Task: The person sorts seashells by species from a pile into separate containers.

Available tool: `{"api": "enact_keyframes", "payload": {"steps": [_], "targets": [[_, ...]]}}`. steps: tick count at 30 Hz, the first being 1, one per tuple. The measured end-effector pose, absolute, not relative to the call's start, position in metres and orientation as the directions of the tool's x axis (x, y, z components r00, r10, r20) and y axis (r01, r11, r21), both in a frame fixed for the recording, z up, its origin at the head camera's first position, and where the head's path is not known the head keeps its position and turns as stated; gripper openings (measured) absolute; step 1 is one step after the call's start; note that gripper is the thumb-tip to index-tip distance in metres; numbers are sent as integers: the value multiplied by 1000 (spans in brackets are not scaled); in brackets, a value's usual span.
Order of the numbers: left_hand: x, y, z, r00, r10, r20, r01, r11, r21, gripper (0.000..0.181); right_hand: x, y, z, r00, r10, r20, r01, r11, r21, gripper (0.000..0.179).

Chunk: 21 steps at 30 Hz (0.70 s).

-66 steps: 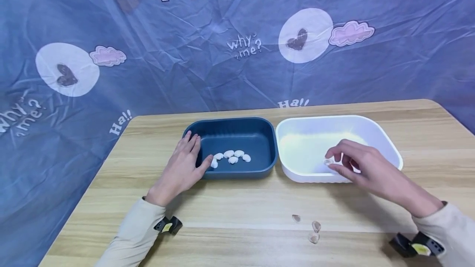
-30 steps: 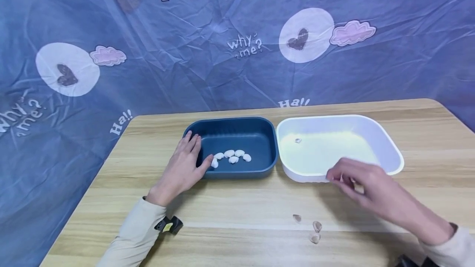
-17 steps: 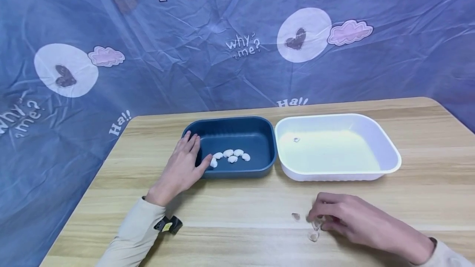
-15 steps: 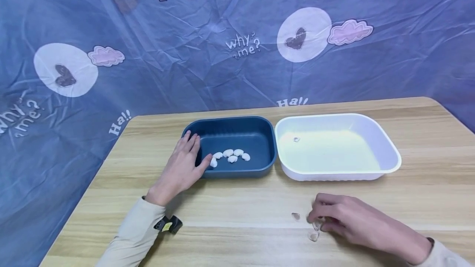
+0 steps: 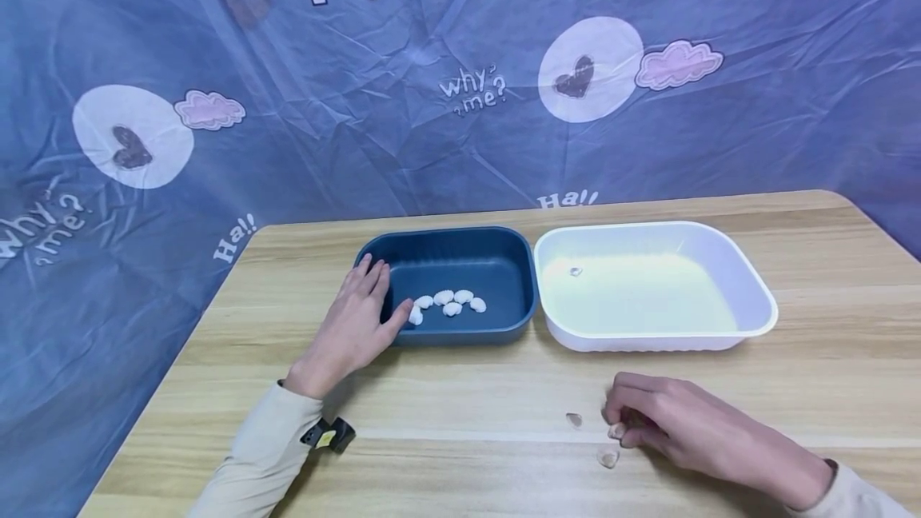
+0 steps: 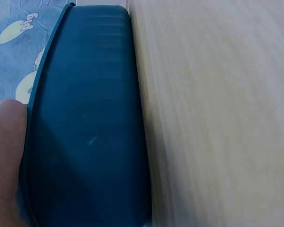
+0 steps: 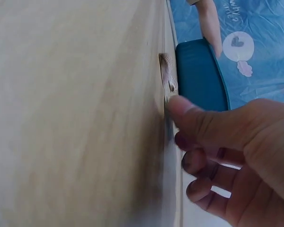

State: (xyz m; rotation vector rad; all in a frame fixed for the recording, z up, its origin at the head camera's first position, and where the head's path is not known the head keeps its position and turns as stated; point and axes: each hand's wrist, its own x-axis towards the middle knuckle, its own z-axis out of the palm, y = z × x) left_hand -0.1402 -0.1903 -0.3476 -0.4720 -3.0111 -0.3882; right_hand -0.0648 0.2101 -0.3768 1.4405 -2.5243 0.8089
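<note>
My left hand (image 5: 352, 318) rests on the left end of the dark blue tray (image 5: 496, 330), fingers spread over its rim and thumb by the front edge; its thumb (image 6: 7, 146) shows beside the tray wall in the left wrist view. Several white seashells (image 5: 444, 297) lie inside. Over the table, my right hand (image 5: 679, 422) pinches a small brownish seashell (image 5: 616, 430) between thumb and fingers. Two similar shells lie nearby, one seashell (image 5: 573, 420) to the left and another seashell (image 5: 608, 457) just in front. In the right wrist view, the pinched shell is mostly hidden.
A white tray (image 5: 647, 344) stands against the blue tray's right side, with one small shell (image 5: 576, 271) at its left. Both sit on a wooden table (image 5: 446, 406). Behind the table hangs a blue printed cloth (image 5: 403, 142).
My right hand came away from the white tray, leaving a shell in it, and moved down to the table shells. It has now taken one between its fingers. The left hand stayed put.
</note>
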Motion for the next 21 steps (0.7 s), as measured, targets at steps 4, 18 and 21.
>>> {"api": "enact_keyframes", "payload": {"steps": [4,18,21], "targets": [[-141,-191,-349,-950,290,114,309,921,239,74,-68,212,-370,-541,-745,391,-831,402,-384,34],[-141,-192,-349,-951,286,117,306,922,237,74,-122,235,-320,-587,-617,524,-804,519,-290,11],[-141,-191,-349,-951,288,114,308,921,239,74,-136,238,-320,-624,-585,519,-771,571,-282,27]]}}
